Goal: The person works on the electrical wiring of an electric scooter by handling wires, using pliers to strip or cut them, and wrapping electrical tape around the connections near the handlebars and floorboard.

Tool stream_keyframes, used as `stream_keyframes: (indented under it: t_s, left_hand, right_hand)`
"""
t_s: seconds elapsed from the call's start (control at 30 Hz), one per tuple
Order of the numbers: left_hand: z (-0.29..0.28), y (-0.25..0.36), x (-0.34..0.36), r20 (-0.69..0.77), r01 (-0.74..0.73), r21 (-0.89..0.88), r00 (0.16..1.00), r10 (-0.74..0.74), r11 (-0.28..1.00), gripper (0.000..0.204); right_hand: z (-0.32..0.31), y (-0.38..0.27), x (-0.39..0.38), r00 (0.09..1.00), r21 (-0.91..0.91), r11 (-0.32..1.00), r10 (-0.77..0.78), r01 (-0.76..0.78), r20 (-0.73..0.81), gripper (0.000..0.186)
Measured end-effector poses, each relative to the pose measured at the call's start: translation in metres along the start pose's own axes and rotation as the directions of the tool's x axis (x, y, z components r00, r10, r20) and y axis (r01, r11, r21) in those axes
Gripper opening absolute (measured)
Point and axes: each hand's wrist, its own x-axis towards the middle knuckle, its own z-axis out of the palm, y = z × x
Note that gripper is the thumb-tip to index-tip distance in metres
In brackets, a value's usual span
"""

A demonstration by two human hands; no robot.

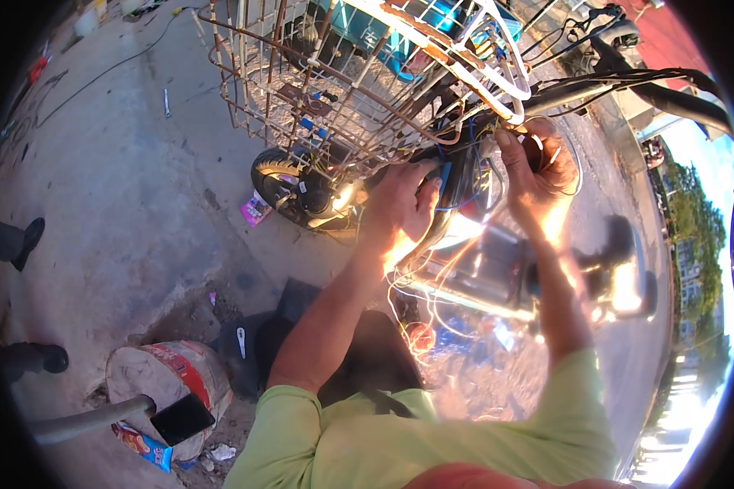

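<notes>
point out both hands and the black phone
Left hand (401,202): head view, on the back of the hand.
Right hand (542,183): head view, near the thumb's base.
Black phone (183,420): head view, middle of its dark face.

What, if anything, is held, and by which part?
The right hand seems to pinch something unidentifiable; whether the left hand holds anything cannot be told.

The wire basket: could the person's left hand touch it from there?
Probably yes: the left hand is close by the lower part of the wire basket, and nothing obvious blocks the way, though depth is hard to judge.
</notes>
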Motion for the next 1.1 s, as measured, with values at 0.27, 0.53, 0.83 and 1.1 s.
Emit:
stream_keyframes:
  t_s: [0.27, 0.53, 0.83, 1.1]
  left_hand:
    - [-0.008, -0.004, 0.019, 0.257, 0.119, -0.151, 0.963, -0.077, 0.981, 0.033]
    - [-0.012, -0.017, 0.027, 0.359, 0.286, -0.164, 0.909, -0.212, 0.944, 0.035]
    - [0.0, -0.027, 0.016, 0.279, 0.238, -0.221, 0.945, -0.173, 0.946, 0.027]
    - [0.001, -0.027, 0.021, 0.262, 0.184, -0.177, 0.956, -0.134, 0.967, 0.024]
  right_hand:
    - [-0.007, 0.018, 0.0, 0.994, -0.002, 0.995, -0.104, 0.105, 0.03, 0.021]
    - [0.004, 0.005, 0.01, 0.994, -0.217, 0.973, 0.095, -0.079, 0.061, 0.019]
    - [0.006, 0.004, 0.019, 0.995, -0.235, 0.972, 0.019, 0.004, 0.093, 0.03]
    - [0.015, 0.005, 0.015, 0.995, -0.313, 0.949, 0.003, 0.028, 0.099, 0.018]
